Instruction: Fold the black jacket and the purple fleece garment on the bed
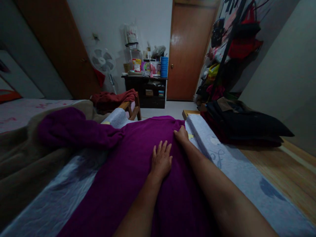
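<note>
A purple long-sleeved garment [128, 168] lies spread over a pale blue patterned mattress [81, 174]. Its left sleeve [81, 130] stretches out over a brown blanket [19, 164]. My left hand [162, 158] rests flat on the middle of the cloth with its fingers spread. Up at the right shoulder, my right hand [182, 134] has its fingers closed on the edge of the purple garment. The right sleeve is not visible; whether it is folded under cannot be told.
A stack of dark folded clothes [242, 121] sits at the right on a wooden surface [278, 168]. Red cloth [113, 97] drapes over a wooden frame at the bed's far end. Beyond stand a fan [103, 61], a dark cabinet [145, 92] and a closed door [191, 52].
</note>
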Demonstrator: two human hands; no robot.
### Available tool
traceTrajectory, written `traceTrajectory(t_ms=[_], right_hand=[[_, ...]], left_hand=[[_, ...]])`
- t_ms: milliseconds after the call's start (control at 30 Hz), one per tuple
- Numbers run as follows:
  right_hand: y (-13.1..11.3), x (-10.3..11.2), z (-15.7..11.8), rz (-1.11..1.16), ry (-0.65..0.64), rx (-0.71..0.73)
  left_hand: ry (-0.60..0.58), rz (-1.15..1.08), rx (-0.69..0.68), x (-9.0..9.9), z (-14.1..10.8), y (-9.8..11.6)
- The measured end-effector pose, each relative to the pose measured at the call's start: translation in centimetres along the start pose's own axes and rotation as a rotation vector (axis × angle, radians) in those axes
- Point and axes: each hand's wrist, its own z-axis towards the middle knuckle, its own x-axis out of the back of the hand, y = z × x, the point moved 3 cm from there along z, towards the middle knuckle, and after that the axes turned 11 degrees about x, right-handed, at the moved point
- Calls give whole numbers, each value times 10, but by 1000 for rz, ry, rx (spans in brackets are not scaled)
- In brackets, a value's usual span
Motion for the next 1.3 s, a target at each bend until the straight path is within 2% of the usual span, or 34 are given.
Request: traceTrajectory(t_ms=[133,300,533,700,867,1033,1200,1300], right_hand=[[6,-8,34,143,-16,-45],[9,-13,54,314,-67,-39],[10,-15,58,477,-141,31],[10,-10,51,506,-163,37],[22,7,27,387,-173,-121],[26,28,-21,306,-315,-191],[24,43,-60,311,-409,-148],[25,45,-74,388,-428,-110]], left_hand=[[-86,-11,-70,-8,-3,2],[-122,5,-72,-11,-2,2],[-146,25,-61,-17,-2,2],[-144,4,-41,-12,-2,3],[-75,-48,14,-1,4,2],[39,-71,239,12,9,-10],[-14,-156,337,19,16,-27],[-58,-351,402,18,24,-40]])
